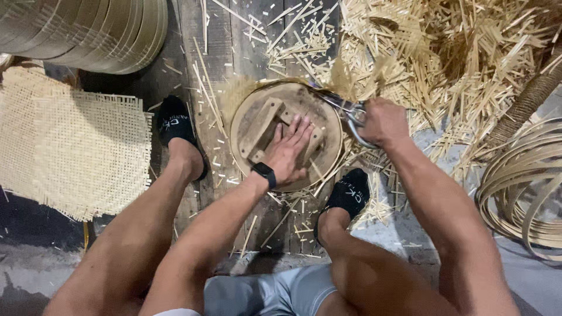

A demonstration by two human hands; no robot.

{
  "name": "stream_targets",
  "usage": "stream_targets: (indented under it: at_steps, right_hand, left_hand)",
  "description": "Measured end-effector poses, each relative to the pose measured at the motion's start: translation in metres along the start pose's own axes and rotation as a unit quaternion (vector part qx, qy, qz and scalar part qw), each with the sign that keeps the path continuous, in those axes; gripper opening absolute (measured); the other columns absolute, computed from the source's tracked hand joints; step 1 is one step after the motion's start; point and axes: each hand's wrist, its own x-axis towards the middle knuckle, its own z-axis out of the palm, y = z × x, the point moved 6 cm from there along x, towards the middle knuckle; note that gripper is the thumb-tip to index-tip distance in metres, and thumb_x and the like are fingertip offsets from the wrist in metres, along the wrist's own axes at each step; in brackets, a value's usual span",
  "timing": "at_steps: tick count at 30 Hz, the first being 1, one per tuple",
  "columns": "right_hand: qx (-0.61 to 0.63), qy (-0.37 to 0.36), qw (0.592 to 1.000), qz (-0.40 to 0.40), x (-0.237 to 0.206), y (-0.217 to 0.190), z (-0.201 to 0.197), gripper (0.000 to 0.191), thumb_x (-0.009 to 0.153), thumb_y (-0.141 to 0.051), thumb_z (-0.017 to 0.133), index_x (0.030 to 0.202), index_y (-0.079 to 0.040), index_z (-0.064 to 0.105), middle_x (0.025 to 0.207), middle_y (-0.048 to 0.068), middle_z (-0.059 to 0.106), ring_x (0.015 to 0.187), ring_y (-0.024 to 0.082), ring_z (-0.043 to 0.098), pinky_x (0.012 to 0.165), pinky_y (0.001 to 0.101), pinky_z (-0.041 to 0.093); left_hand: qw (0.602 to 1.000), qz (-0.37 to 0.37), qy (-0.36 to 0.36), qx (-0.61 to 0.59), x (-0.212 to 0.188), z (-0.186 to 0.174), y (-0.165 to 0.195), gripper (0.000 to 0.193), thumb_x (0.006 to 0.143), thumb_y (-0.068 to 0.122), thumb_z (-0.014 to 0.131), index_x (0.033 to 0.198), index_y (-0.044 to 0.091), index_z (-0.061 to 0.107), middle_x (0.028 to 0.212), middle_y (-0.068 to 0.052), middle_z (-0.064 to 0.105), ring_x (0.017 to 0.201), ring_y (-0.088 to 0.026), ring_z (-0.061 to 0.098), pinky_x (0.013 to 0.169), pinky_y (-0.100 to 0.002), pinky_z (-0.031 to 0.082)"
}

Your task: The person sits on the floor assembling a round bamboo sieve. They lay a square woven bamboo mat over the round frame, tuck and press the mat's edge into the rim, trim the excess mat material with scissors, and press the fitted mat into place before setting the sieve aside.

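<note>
My left hand (288,151) lies flat, fingers spread, on a round wooden mould (249,111) with two wooden bars across its top. A woven bamboo piece pokes out from under the mould's far edge, its fringe blurred. My right hand (381,120) grips metal shears (345,108) whose blades reach toward that far right rim. A black watch band circles my left wrist. The mould rests on a dark plank floor between my two feet in black socks.
A woven bamboo mat (70,149) lies at the left. Stacked bamboo hoops (88,29) sit at top left, loose coiled strips (521,187) at right. A heap of cut bamboo slivers (445,52) covers the upper right. My bare legs fill the foreground.
</note>
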Motion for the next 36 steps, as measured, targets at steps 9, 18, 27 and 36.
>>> stream_targets:
  at_steps: [9,18,27,36]
  right_hand:
    - [-0.082,-0.003,0.996,-0.029,0.011,-0.003,0.014,0.053,0.091,-0.057,0.045,0.077,-0.014,0.073,0.073,0.014,0.072,0.077,0.024,0.066,0.081,0.0418,0.054]
    - [-0.082,0.096,0.989,-0.081,-0.009,0.008,-0.021,0.063,0.092,-0.066,0.044,0.076,-0.013,0.072,0.086,0.012,0.073,0.080,0.025,0.072,0.078,0.0403,0.061]
    - [0.110,-0.119,0.984,0.079,-0.014,0.011,0.000,0.046,0.092,-0.046,0.054,0.114,-0.008,0.067,0.105,0.019,0.074,0.091,0.031,0.073,0.084,0.0453,0.063]
    - [0.049,0.024,0.998,0.026,-0.018,0.006,-0.013,0.051,0.085,-0.049,0.066,0.116,-0.008,0.070,0.101,0.021,0.069,0.090,0.033,0.070,0.078,0.0482,0.058]
  left_hand:
    - [0.982,0.118,-0.101,0.110,-0.005,0.011,-0.011,0.118,0.063,0.025,0.086,0.164,0.017,0.025,0.174,-0.005,0.018,0.161,-0.027,0.010,0.130,-0.055,0.011]
    - [0.946,-0.299,0.122,-0.016,0.023,0.032,-0.018,0.108,0.076,0.059,0.070,0.150,-0.011,0.032,0.153,-0.036,0.033,0.146,-0.051,0.023,0.121,-0.065,0.007]
    - [0.990,-0.107,0.078,0.045,0.009,0.030,-0.002,0.097,0.073,0.042,0.076,0.145,-0.012,0.042,0.148,-0.032,0.046,0.144,-0.049,0.034,0.124,-0.061,0.017]
    - [0.995,0.008,0.011,0.102,0.008,0.020,0.006,0.095,0.068,0.035,0.083,0.144,-0.008,0.044,0.148,-0.028,0.046,0.144,-0.045,0.035,0.123,-0.057,0.019]
